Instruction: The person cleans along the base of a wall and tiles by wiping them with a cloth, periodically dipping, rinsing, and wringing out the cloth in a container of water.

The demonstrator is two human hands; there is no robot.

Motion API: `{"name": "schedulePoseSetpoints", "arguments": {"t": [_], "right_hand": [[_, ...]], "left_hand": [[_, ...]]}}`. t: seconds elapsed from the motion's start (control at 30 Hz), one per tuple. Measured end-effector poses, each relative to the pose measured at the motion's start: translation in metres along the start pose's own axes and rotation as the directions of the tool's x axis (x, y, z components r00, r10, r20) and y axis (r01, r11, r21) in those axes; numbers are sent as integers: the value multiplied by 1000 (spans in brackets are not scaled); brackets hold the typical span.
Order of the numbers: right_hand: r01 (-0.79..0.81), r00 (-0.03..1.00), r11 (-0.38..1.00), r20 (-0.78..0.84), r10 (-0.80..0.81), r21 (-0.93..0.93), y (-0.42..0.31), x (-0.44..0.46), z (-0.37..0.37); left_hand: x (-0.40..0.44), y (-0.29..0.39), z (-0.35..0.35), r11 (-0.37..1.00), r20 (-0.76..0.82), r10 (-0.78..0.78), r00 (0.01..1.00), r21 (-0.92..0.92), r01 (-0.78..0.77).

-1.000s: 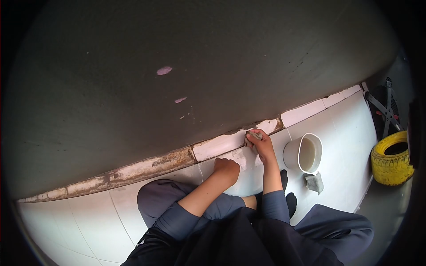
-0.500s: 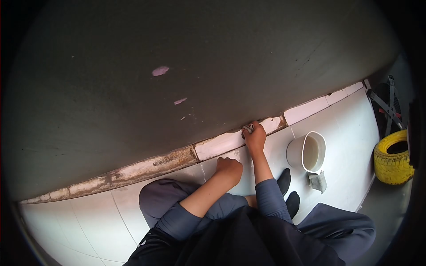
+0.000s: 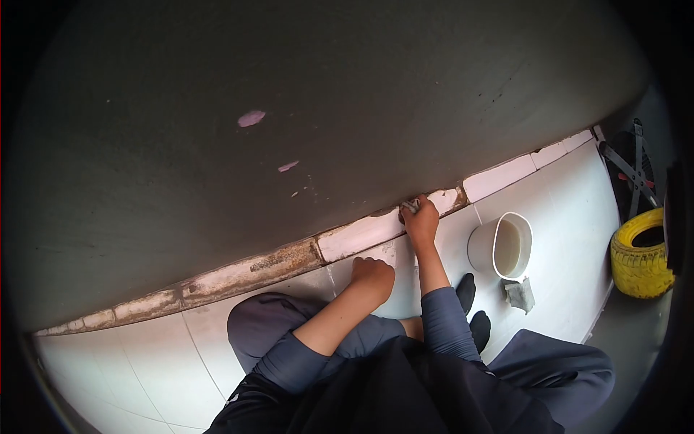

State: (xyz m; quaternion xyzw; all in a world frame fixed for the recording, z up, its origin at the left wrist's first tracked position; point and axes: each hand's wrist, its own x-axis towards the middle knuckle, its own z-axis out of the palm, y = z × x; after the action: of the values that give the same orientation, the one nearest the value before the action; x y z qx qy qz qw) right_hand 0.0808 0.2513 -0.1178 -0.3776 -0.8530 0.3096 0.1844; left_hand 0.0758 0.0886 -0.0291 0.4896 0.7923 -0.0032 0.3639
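Note:
My right hand (image 3: 422, 221) is closed round a small crumpled grey rag (image 3: 411, 205) and presses it against the upper part of the white skirting tile (image 3: 365, 234) at the foot of the dark wall. My left hand (image 3: 373, 279) is a closed fist at the floor's edge, just below that tile; nothing shows in it. To the left, the skirting tile (image 3: 249, 273) has brown and dark stains. Right of my right hand, the tile (image 3: 444, 201) has brown grime at its end.
A white bucket (image 3: 480, 249) of cloudy water stands on the white tiled floor at right. Beside it lies a grey cloth (image 3: 519, 295). Farther right are a yellow-painted tyre (image 3: 637, 266) and a folding metal frame (image 3: 636, 173). The dark wall (image 3: 217, 188) has pale chipped spots.
My right hand and the rag have shifted slightly right along the tile. My left fist stays in place, and the view has moved a little.

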Motion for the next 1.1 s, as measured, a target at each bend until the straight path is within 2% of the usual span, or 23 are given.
{"name": "schedulePoseSetpoints", "arguments": {"t": [0.07, 0.13, 0.2, 0.27, 0.33, 0.5, 0.57, 0.7, 0.73, 0.8, 0.93, 1.0, 1.03, 1.1], "right_hand": [[24, 998, 998, -60, -28, -66, -3, -2, 2], [-3, 1000, 998, -6, 3, -64, -8, -5, 2], [78, 996, 991, 41, -74, -109, -10, -8, 6], [19, 996, 999, 89, -15, -39, -7, -2, 1], [-3, 1000, 999, 27, 4, -38, -6, 2, -2], [20, 1000, 993, 23, -17, -112, -9, 0, 1], [-11, 995, 997, 94, 18, -79, -7, 2, 1], [-103, 991, 995, 82, 103, -4, -8, 8, -6], [-103, 991, 995, 85, 103, -6, -8, 6, -4], [-62, 997, 990, 42, 68, -129, -11, 2, 1], [-35, 997, 988, 64, 44, -148, -14, 0, 1], [-106, 989, 986, 91, 118, -130, -11, 7, -7], [-121, 987, 991, 98, 126, -51, -9, 9, -9], [-138, 987, 984, 72, 146, -112, -13, 5, -5]], "left_hand": [[0, 2, 0, 1000, 3, 0, 1000, 6, 0], [2, 5, 0, 1000, -4, 16, 1000, 1, -16], [3, 7, 0, 1000, 1, 26, 1000, 0, -26], [1, 5, 0, 1000, 11, 25, 1000, -1, -25], [0, 2, 1, 1000, 18, 5, 1000, 16, -5], [4, 4, 4, 1000, 1, 0, 1000, 14, 0], [5, 6, 3, 1000, -16, 17, 1000, 10, -17], [1, 1, 2, 1000, 12, -3, 1000, 9, 3], [0, 1, 3, 1000, 9, -22, 1000, 23, 22], [0, 2, 1, 1000, -4, -15, 1000, 20, 15], [4, 6, 3, 999, -21, 36, 999, -19, -37], [0, 3, 3, 1000, -3, 29, 1000, -10, -29], [-2, 2, 3, 1000, 9, 24, 1000, -7, -24], [-2, 0, 4, 1000, 38, -5, 999, 15, 4]]}}
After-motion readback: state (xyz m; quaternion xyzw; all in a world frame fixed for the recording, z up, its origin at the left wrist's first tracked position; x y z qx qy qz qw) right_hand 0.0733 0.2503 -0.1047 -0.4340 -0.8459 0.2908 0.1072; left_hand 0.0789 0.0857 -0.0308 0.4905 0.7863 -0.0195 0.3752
